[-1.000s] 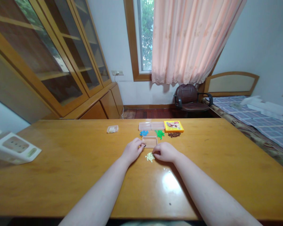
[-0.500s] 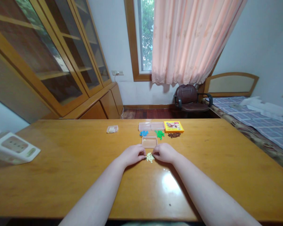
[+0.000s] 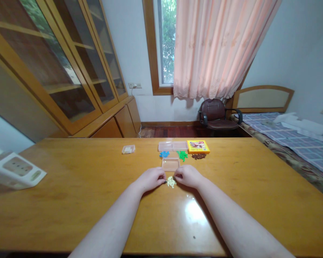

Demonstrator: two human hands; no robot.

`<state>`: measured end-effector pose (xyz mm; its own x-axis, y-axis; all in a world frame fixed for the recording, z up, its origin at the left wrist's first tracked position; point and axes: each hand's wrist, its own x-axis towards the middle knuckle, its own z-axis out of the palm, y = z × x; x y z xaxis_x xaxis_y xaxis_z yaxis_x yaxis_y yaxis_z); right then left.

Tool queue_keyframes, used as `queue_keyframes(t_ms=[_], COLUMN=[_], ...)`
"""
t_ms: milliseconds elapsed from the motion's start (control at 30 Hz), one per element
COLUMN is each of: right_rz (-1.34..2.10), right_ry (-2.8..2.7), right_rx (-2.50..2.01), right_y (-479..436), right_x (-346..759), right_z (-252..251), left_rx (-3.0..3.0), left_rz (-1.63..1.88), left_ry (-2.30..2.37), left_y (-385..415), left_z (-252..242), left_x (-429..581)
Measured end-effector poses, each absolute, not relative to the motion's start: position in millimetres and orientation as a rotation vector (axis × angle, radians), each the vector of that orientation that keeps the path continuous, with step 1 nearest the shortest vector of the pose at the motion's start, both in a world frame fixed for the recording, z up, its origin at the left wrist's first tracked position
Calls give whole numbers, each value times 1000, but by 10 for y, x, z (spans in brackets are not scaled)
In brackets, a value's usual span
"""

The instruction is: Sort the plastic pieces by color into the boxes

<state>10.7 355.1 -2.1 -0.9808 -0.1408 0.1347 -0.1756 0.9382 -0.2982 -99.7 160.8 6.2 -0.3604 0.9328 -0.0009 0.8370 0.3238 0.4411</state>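
Observation:
A small pile of pale yellow pieces (image 3: 171, 182) lies on the wooden table (image 3: 97, 211) between my hands. On its left edge, my left hand (image 3: 152, 178) has its thumb and fingers pinched together. Opposite it, my right hand (image 3: 187, 176) is also closed in a pinch at the pile's right edge. What either set of fingertips holds is too small to make out. Just beyond the pile sits a shallow clear plastic tray (image 3: 171, 165) with a tiny pale piece at its left side.
Behind the tray lie blue pieces (image 3: 164, 154), green pieces (image 3: 182, 155) and brown pieces (image 3: 198, 156). Farther back are a divided clear tray (image 3: 172, 146) and a yellow box (image 3: 198, 146). A small clear container (image 3: 128, 149) and a white device (image 3: 18, 170) stand to the left.
The view has tilted up slightly, so everything sits a little lower. Both hands stay at the pale pile, with only slight finger movement.

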Motion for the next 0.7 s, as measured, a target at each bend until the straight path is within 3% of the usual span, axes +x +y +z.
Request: queue_keyframes(t_ms=[567, 700], right_rz=[677, 557], right_ry=[-3055, -3106], right_rx=[157, 133], right_y=[3785, 3749], right_x=[148, 142], right_z=[74, 81], left_rx=[1510, 1494], left_rz=[445, 393], left_ry=[2557, 2567], left_y=[1572, 1578], left_z=[98, 82], left_x=[-1062, -1059])
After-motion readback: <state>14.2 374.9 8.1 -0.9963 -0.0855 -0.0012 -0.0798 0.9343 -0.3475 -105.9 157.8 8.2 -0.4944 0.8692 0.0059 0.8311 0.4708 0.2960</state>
